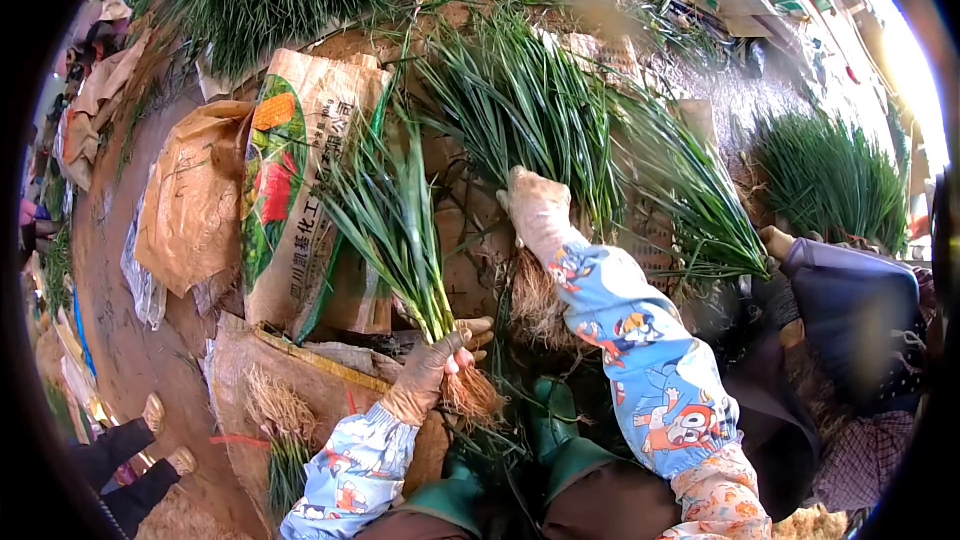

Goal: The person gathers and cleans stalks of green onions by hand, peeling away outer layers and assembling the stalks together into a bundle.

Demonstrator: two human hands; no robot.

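My left hand (440, 365), in a soiled glove, is closed around the lower stems of a bunch of chives (400, 230). The bunch's leaves fan upward, and reddish roots (472, 395) hang below my fingers. At the near edge of a larger pile of chives (530, 105), my gloved right hand (537, 202) is bent down with its fingers curled against the leaves. Its fingertips are mostly hidden. Tangled roots (538, 305) show below that wrist. Patterned blue sleeves cover both forearms.
A printed sack (310, 180) and a brown paper bag (190, 200) lie to the left. More chives (685, 180) are at right, beside another person's sleeve (850, 290). A rooted bundle (285, 430) rests on sacking at lower left. Another person's legs (125, 455) are beyond it.
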